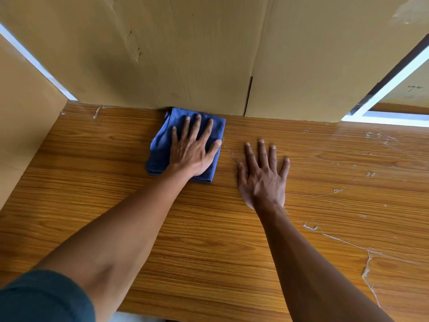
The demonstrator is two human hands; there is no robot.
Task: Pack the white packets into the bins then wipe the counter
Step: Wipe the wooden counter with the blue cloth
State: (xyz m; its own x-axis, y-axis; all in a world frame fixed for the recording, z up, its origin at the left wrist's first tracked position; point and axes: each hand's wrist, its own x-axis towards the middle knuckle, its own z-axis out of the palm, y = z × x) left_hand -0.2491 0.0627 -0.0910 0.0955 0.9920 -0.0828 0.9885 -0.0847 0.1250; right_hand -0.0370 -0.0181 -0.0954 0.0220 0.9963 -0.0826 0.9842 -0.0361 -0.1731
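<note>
Wood-grain worktop point(232, 240) here, orange-brown laminate with pale scuffs and scratchy white marks mostly over on the right side. Big cardboard panel point(209, 54) stands along the back edge, and another cardboard sheet point(23, 126) closes off the left side.

The blue cloth point(162, 145) is folded into a rough square and sits on the worktop near the back, its far edge touching the base of the cardboard panel. The left hand point(192, 149) lies flat on top of it, palm down, fingers straight and fanned out a bit, pressing the cloth onto the wood. No curling or pinching, just a flat press.

The right hand point(263, 173) is just beside the cloth on the bare worktop, also palm down with all 5 fingers spread wide, resting on the wood and holding nothing. It's close to the cloth's right edge but not touching it.

Both forearms reach in from the bottom of the view, and a dark teal sleeve point(44, 298) shows at the lower left corner. A bright strip shows past the cardboard at upper left and right.
</note>
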